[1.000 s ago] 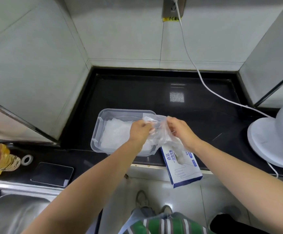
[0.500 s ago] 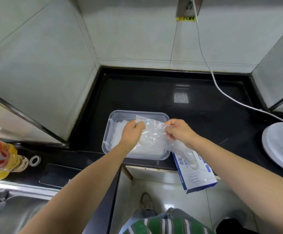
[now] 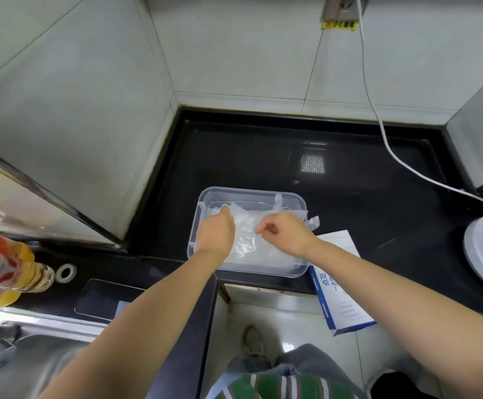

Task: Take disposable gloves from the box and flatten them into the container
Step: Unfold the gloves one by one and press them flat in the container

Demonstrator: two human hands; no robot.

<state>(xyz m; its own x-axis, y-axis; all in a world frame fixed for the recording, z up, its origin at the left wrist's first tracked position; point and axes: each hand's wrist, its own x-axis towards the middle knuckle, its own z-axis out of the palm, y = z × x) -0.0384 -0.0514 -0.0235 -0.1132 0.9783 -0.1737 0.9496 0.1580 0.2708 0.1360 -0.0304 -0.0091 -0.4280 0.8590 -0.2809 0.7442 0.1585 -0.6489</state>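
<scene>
Item: clear glove (image 3: 247,237), lying inside container (image 3: 252,192) on black counter (image 3: 349,203). Left hand (image 3: 216,236) pinching its 9 o'clock edge; right hand (image 3: 285,234) pinching its middle. Glove box (image 3: 341,289) sitting at container's 4 o'clock.

Both forearms reach forward, left hand (image 3: 216,234) and right hand (image 3: 285,234) curled, knuckles up, close together.

I see a clear crinkled glove (image 3: 246,237) spread between my pinching hands over the transparent rectangular container (image 3: 252,194), its cuff spilling past the rim right of my grip, the blue-white glove box (image 3: 341,300) lying flat just beyond.
</scene>
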